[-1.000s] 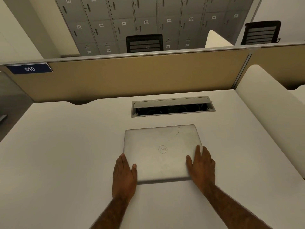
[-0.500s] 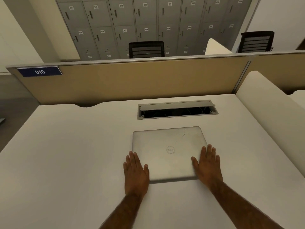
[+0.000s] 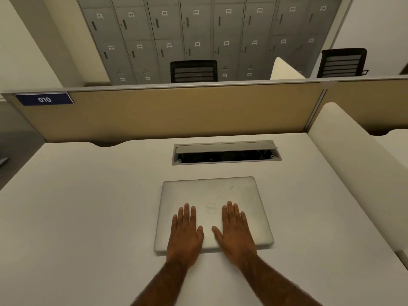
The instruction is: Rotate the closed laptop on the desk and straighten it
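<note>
**Surfaces and finishes**

Laptop (image 3: 212,195): brushed silver metal lid, matt, faint scuffs near the far right corner. Desk (image 3: 88,206): smooth matt white top. Cable box (image 3: 225,149): grey metal frame and flap. Partition (image 3: 176,113): tan cloth-like panel, metal trim. Lockers (image 3: 198,29): grey painted metal.

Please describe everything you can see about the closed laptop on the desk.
The laptop is silver and looks like metal, with rounded corners, a round logo in the middle of its lid and faint scratches near the far right corner. It is closed and lies flat on the white desk, nearly square to the cable slot behind it. The left hand and right hand rest flat, palms down, on the near half of the lid.
</note>
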The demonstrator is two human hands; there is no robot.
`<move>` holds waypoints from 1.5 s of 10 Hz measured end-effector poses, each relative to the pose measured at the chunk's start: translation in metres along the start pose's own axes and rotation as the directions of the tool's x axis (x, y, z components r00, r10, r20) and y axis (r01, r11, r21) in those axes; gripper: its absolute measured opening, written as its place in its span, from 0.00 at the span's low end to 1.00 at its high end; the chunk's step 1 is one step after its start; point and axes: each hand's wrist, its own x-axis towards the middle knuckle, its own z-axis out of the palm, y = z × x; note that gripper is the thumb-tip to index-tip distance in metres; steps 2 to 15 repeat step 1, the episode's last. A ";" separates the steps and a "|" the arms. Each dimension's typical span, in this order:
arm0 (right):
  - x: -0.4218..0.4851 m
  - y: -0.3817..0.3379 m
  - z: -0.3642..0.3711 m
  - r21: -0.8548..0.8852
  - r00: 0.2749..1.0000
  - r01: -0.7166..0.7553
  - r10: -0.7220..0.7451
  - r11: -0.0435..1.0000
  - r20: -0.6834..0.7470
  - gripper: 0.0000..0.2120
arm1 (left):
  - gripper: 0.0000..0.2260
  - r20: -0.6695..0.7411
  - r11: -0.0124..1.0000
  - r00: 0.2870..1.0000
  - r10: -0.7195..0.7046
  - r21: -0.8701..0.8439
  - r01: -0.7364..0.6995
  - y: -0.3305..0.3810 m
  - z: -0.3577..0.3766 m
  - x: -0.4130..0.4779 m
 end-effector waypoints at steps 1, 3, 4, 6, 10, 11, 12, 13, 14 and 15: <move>0.003 0.006 -0.007 0.039 0.996 0.028 -0.025 0.999 -0.084 0.37 | 0.29 -0.063 0.999 0.998 0.031 0.010 -0.030 0.001 -0.006 0.004; 0.003 0.006 -0.007 0.039 0.996 0.028 -0.025 0.999 -0.084 0.37 | 0.29 -0.063 0.999 0.998 0.031 0.010 -0.030 0.001 -0.006 0.004; 0.003 0.006 -0.007 0.039 0.996 0.028 -0.025 0.999 -0.084 0.37 | 0.29 -0.063 0.999 0.998 0.031 0.010 -0.030 0.001 -0.006 0.004; 0.003 0.006 -0.007 0.039 0.996 0.028 -0.025 0.999 -0.084 0.37 | 0.29 -0.063 0.999 0.998 0.031 0.010 -0.030 0.001 -0.006 0.004; 0.003 0.006 -0.007 0.039 0.996 0.028 -0.025 0.999 -0.084 0.37 | 0.29 -0.063 0.999 0.998 0.031 0.010 -0.030 0.001 -0.006 0.004; 0.003 0.006 -0.007 0.039 0.996 0.028 -0.025 0.999 -0.084 0.37 | 0.29 -0.063 0.999 0.998 0.031 0.010 -0.030 0.001 -0.006 0.004; 0.003 0.006 -0.007 0.039 0.996 0.028 -0.025 0.999 -0.084 0.37 | 0.29 -0.063 0.999 0.998 0.031 0.010 -0.030 0.001 -0.006 0.004; 0.003 0.006 -0.007 0.039 0.996 0.028 -0.025 0.999 -0.084 0.37 | 0.29 -0.063 0.999 0.998 0.031 0.010 -0.030 0.001 -0.006 0.004; 0.003 0.006 -0.007 0.039 0.996 0.028 -0.025 0.999 -0.084 0.37 | 0.29 -0.063 0.999 0.998 0.031 0.010 -0.030 0.001 -0.006 0.004; 0.003 0.006 -0.007 0.039 0.996 0.028 -0.025 0.999 -0.084 0.37 | 0.29 -0.063 0.999 0.998 0.031 0.010 -0.030 0.001 -0.006 0.004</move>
